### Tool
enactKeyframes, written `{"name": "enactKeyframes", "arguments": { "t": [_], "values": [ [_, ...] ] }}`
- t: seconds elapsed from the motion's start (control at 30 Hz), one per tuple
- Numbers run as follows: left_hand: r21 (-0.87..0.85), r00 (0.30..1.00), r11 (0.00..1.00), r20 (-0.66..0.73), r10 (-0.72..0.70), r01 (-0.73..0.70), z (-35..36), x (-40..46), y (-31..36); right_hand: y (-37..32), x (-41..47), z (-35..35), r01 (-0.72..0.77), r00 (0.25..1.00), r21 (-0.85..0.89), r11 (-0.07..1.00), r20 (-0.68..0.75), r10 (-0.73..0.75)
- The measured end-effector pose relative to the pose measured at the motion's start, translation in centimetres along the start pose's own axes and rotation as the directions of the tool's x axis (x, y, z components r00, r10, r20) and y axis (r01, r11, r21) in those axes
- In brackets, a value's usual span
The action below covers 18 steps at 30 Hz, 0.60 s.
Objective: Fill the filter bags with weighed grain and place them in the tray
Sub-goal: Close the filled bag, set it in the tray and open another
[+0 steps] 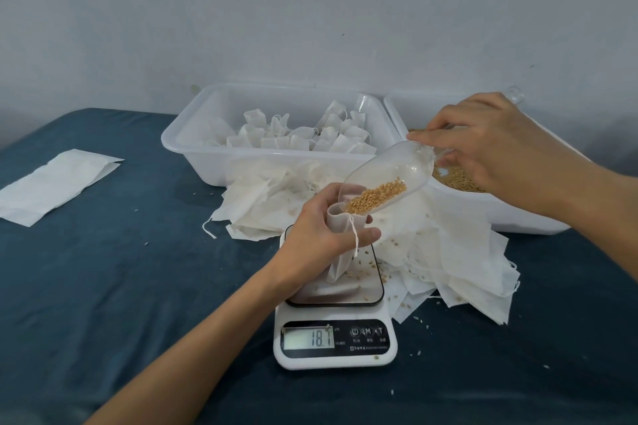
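Two clear plastic tubs stand side by side at the back of the blue cloth-covered table (103, 286). Left tray (193, 148): rectangular, translucent white, holding tied, filled filter bags (297, 138). Right tub (518, 217): same material, holding loose golden grain (455, 179).

Digital scale (336, 338): white housing, dark glossy weighing plate with rounded corners, display reading 18.7. Three round buttons sit right of the display; the middle one appears to read M, the small print beneath is illegible.

Left hand (321, 241): fingers and thumb curled round the neck of an open filter bag (340, 252), a thin white nonwoven pouch with a drawstring, its bottom resting on the weighing plate.

Right hand (490, 145): fingers pinching the handle of a clear plastic scoop (390, 179), tilted downward with its lip at the bag mouth. Grain lies in the lower end of the scoop.

Loose empty bags (459, 262), crumpled and flat, are heaped between the tubs and the scale. A flat white paper packet (55, 183) lies well apart at far left. Stray grains dot the plate and cloth
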<state>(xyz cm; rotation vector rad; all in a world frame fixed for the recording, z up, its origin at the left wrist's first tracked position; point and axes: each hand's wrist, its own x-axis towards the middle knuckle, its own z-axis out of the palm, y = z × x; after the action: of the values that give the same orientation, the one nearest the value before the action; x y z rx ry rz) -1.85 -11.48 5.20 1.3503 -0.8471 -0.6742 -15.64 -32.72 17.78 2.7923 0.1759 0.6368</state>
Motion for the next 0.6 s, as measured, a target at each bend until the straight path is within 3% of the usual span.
{"name": "enactKeyframes", "arguments": {
  "t": [0.6],
  "values": [
    [0.063, 1.000, 0.998, -0.017, 0.009, -0.008, 0.04, -0.22, 0.37, 0.16, -0.04, 0.29, 0.004, 1.000, -0.024, 1.000, -0.008, -0.004]
  ]
}}
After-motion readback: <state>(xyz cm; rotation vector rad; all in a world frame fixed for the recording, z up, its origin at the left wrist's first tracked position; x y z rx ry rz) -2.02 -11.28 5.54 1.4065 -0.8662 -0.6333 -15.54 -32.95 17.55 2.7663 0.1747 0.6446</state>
